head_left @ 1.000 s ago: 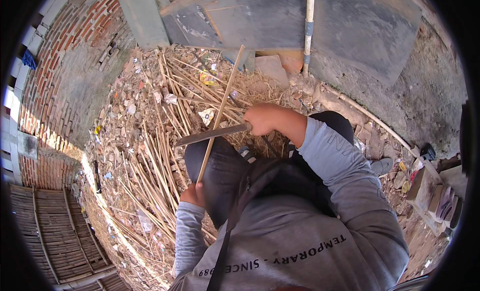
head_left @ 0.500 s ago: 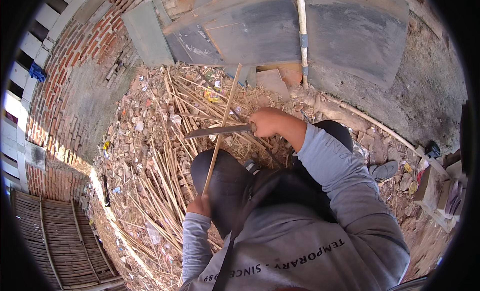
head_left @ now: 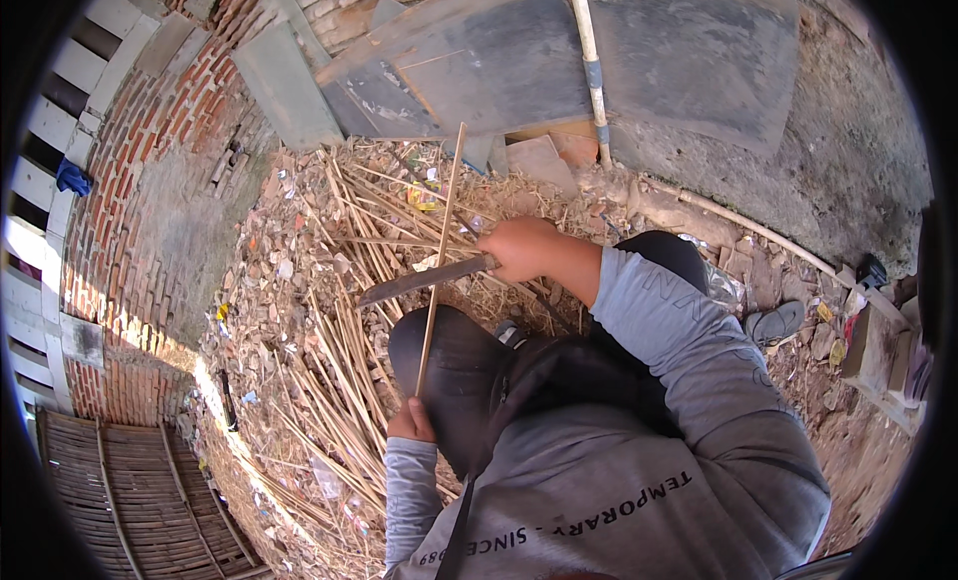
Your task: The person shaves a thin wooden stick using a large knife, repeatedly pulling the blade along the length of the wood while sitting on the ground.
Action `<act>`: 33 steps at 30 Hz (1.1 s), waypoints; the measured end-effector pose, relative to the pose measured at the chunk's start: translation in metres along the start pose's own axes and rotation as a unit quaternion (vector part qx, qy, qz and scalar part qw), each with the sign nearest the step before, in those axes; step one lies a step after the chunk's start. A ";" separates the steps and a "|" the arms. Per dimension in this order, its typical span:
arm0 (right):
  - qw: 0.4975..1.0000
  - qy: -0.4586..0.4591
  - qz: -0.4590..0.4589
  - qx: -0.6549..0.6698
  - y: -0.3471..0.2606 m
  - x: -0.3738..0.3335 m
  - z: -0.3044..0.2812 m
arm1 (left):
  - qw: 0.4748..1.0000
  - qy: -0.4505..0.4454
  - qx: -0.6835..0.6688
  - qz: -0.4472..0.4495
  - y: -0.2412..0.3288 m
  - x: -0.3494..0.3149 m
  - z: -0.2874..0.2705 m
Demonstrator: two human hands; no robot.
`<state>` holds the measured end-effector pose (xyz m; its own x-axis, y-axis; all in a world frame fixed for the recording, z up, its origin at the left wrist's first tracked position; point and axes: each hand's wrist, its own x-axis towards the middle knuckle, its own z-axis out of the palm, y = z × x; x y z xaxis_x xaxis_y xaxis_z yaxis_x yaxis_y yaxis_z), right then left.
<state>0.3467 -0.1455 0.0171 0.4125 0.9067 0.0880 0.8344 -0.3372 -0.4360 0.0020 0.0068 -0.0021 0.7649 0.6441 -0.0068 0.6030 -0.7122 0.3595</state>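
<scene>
My left hand [head_left: 411, 421] is closed round the near end of a thin bamboo strip [head_left: 449, 196], which slants up and away past my bent knee. In my right hand [head_left: 521, 249] is the handle of a machete [head_left: 414, 282]. Its dark, broad blade points left and lies across the strip just beyond the knee; whether the edge bites into the strip I cannot tell. Below and left of the blade, many more bamboo strips [head_left: 334, 350] lie in a loose pile on the ground. The fingers of my right hand partly hide the handle.
Rubble and litter cover the ground. Dark boards [head_left: 479, 71] lean at the back beside a white pipe [head_left: 591, 76]. A brick wall [head_left: 140, 191] stands left, a slatted bamboo panel [head_left: 130, 490] lower left. A grey sandal [head_left: 775, 321] lies at right.
The machete has slid a little nearer to me along the strip, its tip now tilted lower. My left hand appears slightly further right and lower, and the whole view has shifted a little.
</scene>
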 end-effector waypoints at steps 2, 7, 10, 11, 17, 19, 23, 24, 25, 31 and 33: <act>1.000 -0.021 -0.006 0.010 -0.014 -0.004 -0.011 | 1.000 0.001 -0.008 -0.013 -0.002 -0.001 0.001; 0.999 -0.037 -0.015 0.008 -0.012 -0.005 -0.012 | 1.000 0.003 -0.016 -0.013 0.006 0.000 0.000; 0.999 -0.011 0.035 0.009 0.009 0.005 0.002 | 1.000 0.004 -0.009 -0.012 0.008 0.001 -0.003; 0.998 -0.002 0.061 0.015 0.013 0.006 0.002 | 1.000 0.004 -0.005 -0.011 0.008 0.001 -0.003; 0.997 -0.014 0.078 0.009 -0.002 0.000 -0.009 | 0.999 0.033 0.002 -0.010 0.015 -0.002 -0.002; 0.998 -0.030 0.056 0.001 -0.008 -0.002 -0.009 | 1.000 0.021 0.008 -0.015 0.018 -0.003 -0.005; 0.998 -0.047 0.039 -0.006 -0.009 0.000 -0.009 | 1.000 0.023 0.015 -0.006 0.017 -0.005 -0.006; 0.998 -0.042 0.039 -0.005 -0.006 0.001 -0.010 | 1.000 0.024 0.019 -0.005 0.017 -0.005 -0.006; 0.997 -0.040 0.061 0.009 -0.001 0.002 -0.010 | 0.999 0.025 0.021 -0.001 0.018 -0.004 -0.006; 0.992 0.024 0.120 0.042 0.022 0.007 -0.004 | 1.000 0.026 0.014 -0.004 0.023 -0.002 -0.007; 0.992 0.032 0.110 0.052 0.020 0.007 0.001 | 0.999 0.032 0.009 -0.007 0.022 -0.003 -0.007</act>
<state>0.3665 -0.1455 0.0084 0.6062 0.7945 0.0357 0.6807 -0.4951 -0.5400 0.0116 -0.0088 0.0124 0.7404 0.6703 0.0491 0.6180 -0.7078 0.3422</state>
